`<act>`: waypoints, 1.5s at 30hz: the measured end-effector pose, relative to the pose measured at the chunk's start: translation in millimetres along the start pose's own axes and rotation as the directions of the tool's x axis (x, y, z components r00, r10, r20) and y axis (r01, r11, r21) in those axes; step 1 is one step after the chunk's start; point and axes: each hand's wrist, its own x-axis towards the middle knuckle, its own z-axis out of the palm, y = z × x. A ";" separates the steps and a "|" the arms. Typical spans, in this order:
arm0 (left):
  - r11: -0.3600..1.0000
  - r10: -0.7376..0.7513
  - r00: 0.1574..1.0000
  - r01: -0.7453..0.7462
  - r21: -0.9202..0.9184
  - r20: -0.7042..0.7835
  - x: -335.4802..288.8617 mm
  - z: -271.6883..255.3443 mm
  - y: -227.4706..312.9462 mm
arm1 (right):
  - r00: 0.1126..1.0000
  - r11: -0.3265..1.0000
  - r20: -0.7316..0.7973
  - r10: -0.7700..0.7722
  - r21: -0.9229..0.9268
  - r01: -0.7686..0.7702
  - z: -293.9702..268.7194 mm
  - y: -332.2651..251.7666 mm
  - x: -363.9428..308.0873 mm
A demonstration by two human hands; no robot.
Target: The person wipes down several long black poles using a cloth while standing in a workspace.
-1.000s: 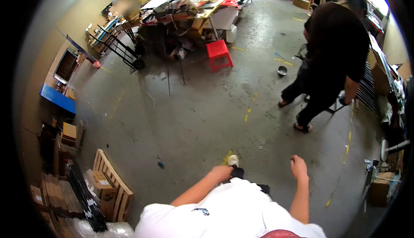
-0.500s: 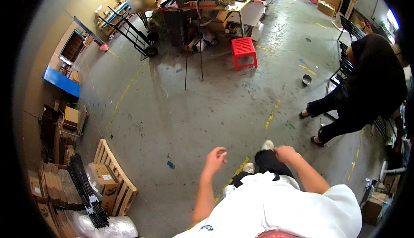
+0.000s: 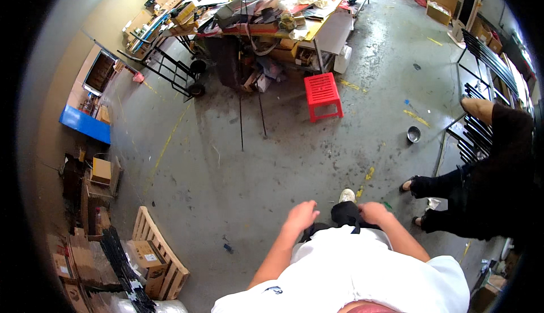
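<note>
My left hand (image 3: 302, 215) hangs in front of my white shirt (image 3: 334, 256), fingers loosely bent and a little apart, slightly blurred, with nothing visible in it. My right hand (image 3: 373, 213) is beside my black trousers (image 3: 344, 214), its fingers curled in; nothing shows in it. One white shoe (image 3: 347, 195) is on the grey floor ahead of me. A red plastic stool (image 3: 323, 96) stands farther ahead, away from both hands.
A cluttered worktable (image 3: 319, 49) and a black hand truck (image 3: 170, 69) stand ahead. At right, a person in dark clothes (image 3: 498, 182) bends by black metal racks (image 3: 476, 134); a metal bowl (image 3: 414, 135) lies nearby. A wooden pallet (image 3: 164, 250) and cardboard boxes (image 3: 148, 253) are at left.
The stool and worktable appear lower and nearer in view. My left hand has swung right, closer to my right hand. The person at right has shifted lower in the view, one arm reaching to the rack.
</note>
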 end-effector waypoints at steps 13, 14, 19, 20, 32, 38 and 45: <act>0.995 0.037 0.946 -0.006 -0.095 0.322 221.3 -86.2 34.2 | 0.964 0.996 -0.258 0.060 0.076 -0.042 -220.4 89.7 155.4; 0.993 0.041 0.930 0.001 -0.114 0.364 241.3 -92.0 36.0 | 0.964 0.996 -0.260 0.055 0.085 -0.033 -223.5 92.9 167.8; 0.982 0.133 0.982 -0.112 -0.151 0.136 380.0 -181.1 31.7 | 0.979 0.987 -0.131 0.153 0.066 -0.145 -258.0 117.3 215.3; 0.989 0.143 0.990 -0.142 -0.046 0.019 405.8 -204.7 31.4 | 0.977 0.981 -0.088 0.192 0.044 -0.189 -264.6 120.6 220.1; 0.960 0.243 0.970 -0.243 -0.137 -0.012 579.8 -335.2 53.3 | 0.898 0.918 -0.268 0.348 0.292 -0.268 -427.3 159.7 311.9; 0.958 0.266 0.934 -0.228 -0.177 0.237 649.4 -326.8 122.9 | 0.954 0.928 -0.047 0.295 0.250 -0.275 -463.3 221.3 360.4; 0.994 0.107 0.978 -0.109 0.002 0.181 789.9 -360.6 206.3 | 0.950 0.951 -0.221 0.223 0.263 -0.162 -588.9 344.8 418.4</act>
